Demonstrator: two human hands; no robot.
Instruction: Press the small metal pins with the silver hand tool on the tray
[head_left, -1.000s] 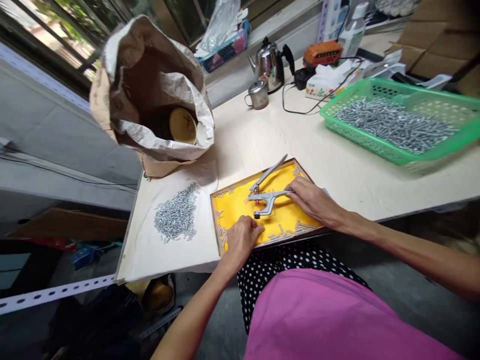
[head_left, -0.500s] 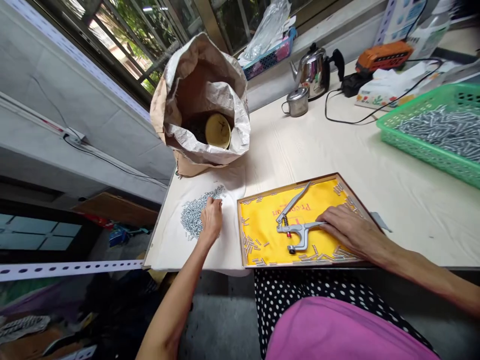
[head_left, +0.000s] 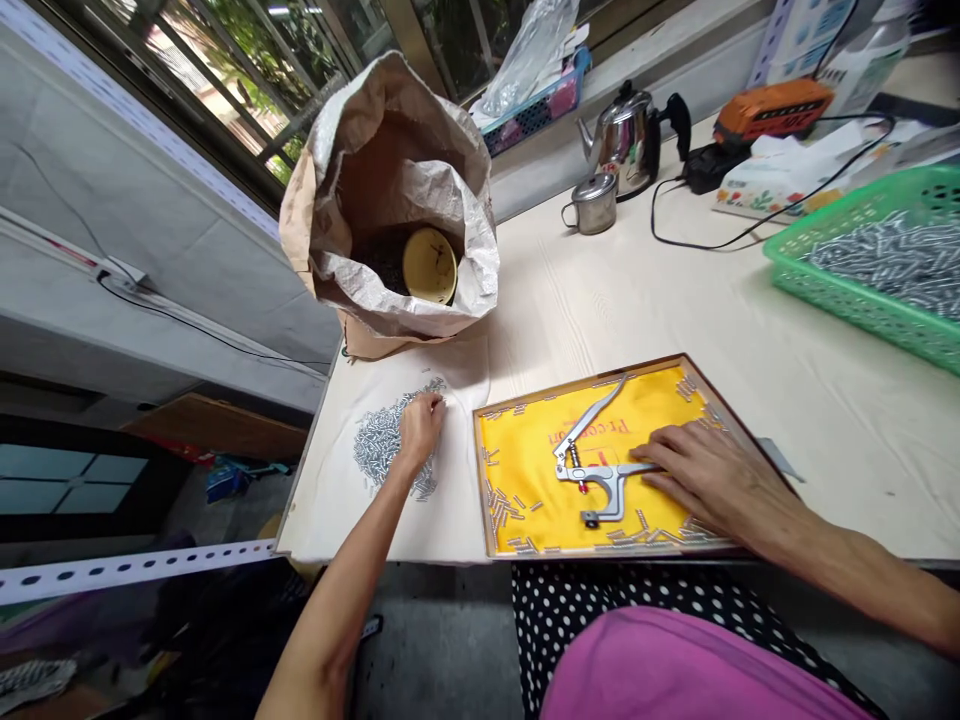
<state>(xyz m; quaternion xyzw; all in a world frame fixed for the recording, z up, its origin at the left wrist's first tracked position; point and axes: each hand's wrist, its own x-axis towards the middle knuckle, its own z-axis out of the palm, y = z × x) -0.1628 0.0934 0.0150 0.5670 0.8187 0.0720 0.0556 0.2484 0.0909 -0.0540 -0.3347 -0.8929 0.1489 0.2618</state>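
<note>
Left hand (head_left: pixel 421 430) at the metal pile (head_left: pixel 379 442), right hand (head_left: pixel 705 480) on the pliers (head_left: pixel 611 490)

From here, the left fingers look bent together at the pile's edge; whether they pinch anything is hidden. The right hand lies over one handle's end, the handles spread wide, above a yellow-bottomed tray (head_left: pixel 517 455) with small metal pieces scattered round its edges. An open sack (head_left: pixel 311 200) stands behind the pile.

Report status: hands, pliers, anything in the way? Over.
Left hand at pile of metal pieces. Right hand at pliers, over yellow tray. Tray rim between pliers and pile.
</note>
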